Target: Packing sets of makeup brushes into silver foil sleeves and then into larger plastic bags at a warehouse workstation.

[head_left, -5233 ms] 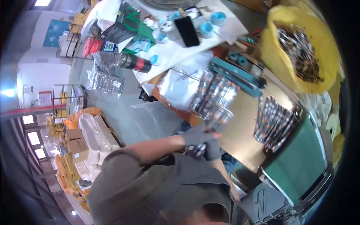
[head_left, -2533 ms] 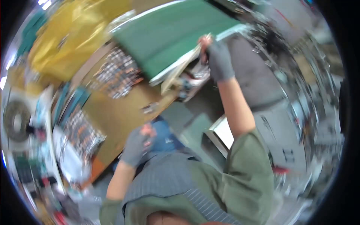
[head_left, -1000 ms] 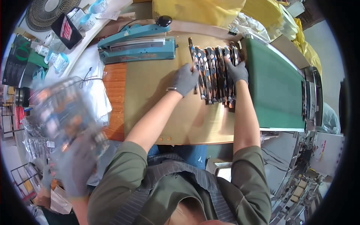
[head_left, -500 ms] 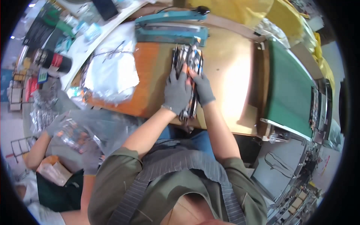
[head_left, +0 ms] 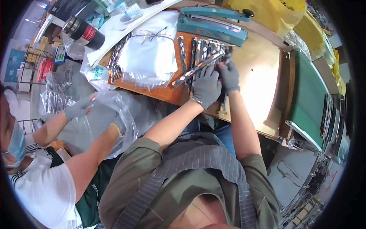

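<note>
Fingers of left hand (head_left: 206, 87) lay spread flat on packets (head_left: 198, 57); right hand (head_left: 228, 75) pinched packet ends beside sealer (head_left: 211, 23).

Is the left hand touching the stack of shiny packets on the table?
Touching: the head view shows the gloved left hand pressed flat on the shiny packets.

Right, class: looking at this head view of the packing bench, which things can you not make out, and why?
- Shiny packets: contents too small and glare-washed.
- Left hand and right hand: the gloves' backs hide the fingertips and grip.
- Teal sealer: its far end is covered by a yellow bag.
- Green conveyor: bends into the dark fisheye rim.
</note>
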The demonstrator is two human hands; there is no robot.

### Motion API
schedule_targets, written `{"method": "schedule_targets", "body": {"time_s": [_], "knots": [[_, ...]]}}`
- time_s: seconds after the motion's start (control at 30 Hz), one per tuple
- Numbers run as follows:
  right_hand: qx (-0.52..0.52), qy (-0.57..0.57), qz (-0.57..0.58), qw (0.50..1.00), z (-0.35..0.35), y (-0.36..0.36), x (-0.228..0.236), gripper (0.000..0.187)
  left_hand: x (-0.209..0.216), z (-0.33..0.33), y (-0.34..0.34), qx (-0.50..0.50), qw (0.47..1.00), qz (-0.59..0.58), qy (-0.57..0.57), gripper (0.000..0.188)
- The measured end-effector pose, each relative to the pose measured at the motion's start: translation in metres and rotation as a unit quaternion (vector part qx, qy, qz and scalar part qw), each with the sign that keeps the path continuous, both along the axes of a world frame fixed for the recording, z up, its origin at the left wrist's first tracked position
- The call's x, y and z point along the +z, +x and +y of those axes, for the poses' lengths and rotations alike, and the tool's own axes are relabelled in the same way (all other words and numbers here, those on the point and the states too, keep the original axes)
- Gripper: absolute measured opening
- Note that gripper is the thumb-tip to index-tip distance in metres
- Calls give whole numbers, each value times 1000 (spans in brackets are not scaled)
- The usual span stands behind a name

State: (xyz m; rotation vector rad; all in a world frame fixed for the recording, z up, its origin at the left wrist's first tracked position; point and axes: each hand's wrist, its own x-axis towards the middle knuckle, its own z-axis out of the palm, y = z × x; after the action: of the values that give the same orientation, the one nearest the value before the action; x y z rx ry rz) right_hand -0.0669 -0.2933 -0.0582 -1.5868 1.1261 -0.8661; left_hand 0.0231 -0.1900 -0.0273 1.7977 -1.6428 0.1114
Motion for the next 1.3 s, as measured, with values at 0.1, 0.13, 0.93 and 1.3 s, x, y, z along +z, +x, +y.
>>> {"method": "schedule_targets", "body": {"time_s": [0.1,0.13,0.93,1.3], "knots": [[-85,78,-9,993,-11,-22,-4,38,3,-4,41,58,976,210,-5,23],[-77,104,-50,990,-27,-40,-29,36,5,-7,55,146,954,263,-3,26],[-10,302,-322,897,-23,-63,-46,41,-4,-2,137,38,905,307,294,40],[-14,320,-358,877,-24,-61,-43,41,14,19,148,75,957,186,211,48]]}}
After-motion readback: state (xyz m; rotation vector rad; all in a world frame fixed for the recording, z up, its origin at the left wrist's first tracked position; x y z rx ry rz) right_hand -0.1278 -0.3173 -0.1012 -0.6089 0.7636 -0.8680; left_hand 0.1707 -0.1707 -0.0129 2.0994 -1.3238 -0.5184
